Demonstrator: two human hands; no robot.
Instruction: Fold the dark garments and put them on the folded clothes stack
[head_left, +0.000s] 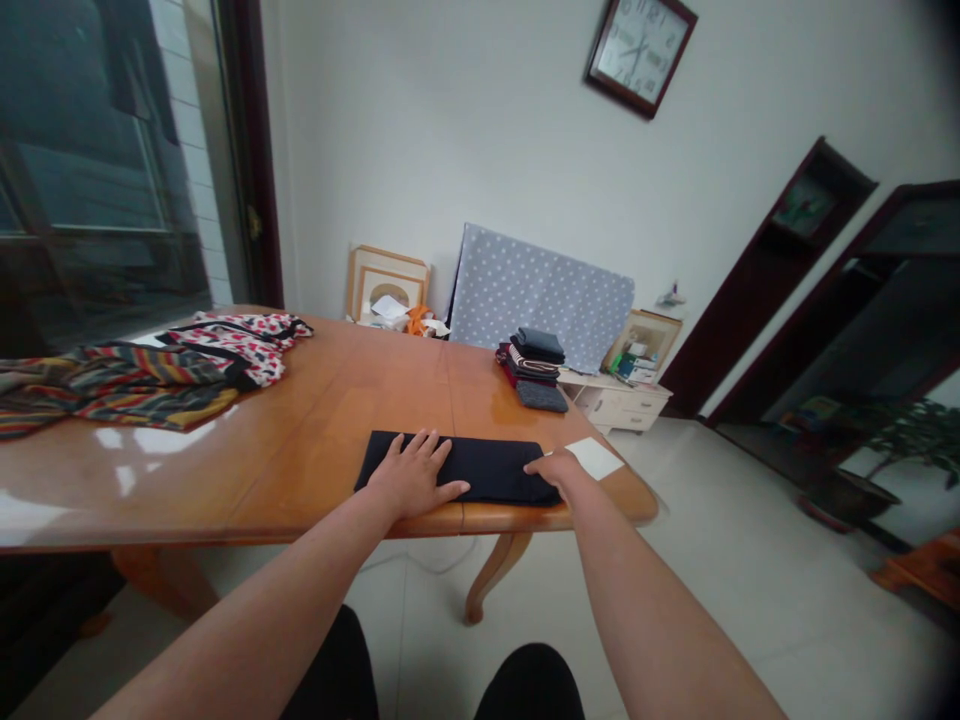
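Note:
A folded dark navy or black garment lies as a long flat strip along the front edge of the wooden table. My left hand rests flat on its left part, fingers spread and pressing on the fabric. At the strip's right end, my right hand grips the cloth, a finger or thumb on top and the other fingers mostly hidden. Just right of that hand lies a white sheet, its near corner by my wrist. What kind of garment the strip is, I cannot tell.
Behind the strip stands a stack of folded clothes, with a folded grey piece before it. Loose on the table's left are a striped garment and a red-and-white patterned one. A dotted cloth covers something by the wall.

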